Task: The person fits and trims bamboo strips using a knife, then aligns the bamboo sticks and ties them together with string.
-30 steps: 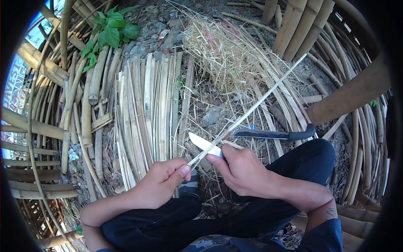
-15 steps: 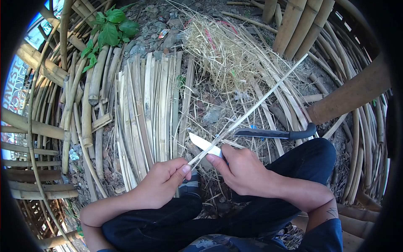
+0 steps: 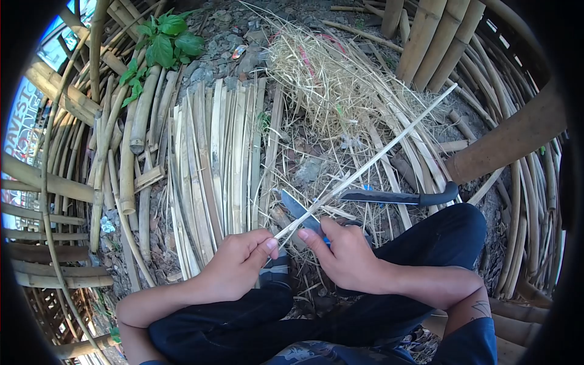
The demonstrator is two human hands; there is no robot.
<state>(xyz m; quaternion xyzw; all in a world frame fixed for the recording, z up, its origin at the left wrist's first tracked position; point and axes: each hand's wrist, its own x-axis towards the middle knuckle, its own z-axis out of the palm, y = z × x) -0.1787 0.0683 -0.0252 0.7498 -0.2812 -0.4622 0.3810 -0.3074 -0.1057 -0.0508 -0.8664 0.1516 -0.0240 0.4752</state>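
Note:
A long pale bamboo strip (image 3: 389, 146) runs diagonally from the lower middle to the upper right. My left hand (image 3: 246, 258) pinches its near end. Closed around the handle of a small knife (image 3: 295, 207), my right hand (image 3: 344, 252) has its thumb close to the strip. The blade crosses the strip and points up and to the left, its face now dark. Most of the handle is hidden by my fingers; a bit of blue shows there. Just beyond my right hand, a long dark blade with a black handle (image 3: 435, 194) lies on the ground.
Split bamboo slats (image 3: 216, 158) lie side by side at the left centre. A heap of shavings (image 3: 316, 79) is beyond my hands. Bamboo poles (image 3: 435, 42) and a thick post (image 3: 508, 143) stand at the right. A leafy plant (image 3: 164, 45) grows at the upper left.
The knife blade has tilted, turning from bright to dark. My right hand has shifted slightly down, and the far end of the strip has moved a little to the right.

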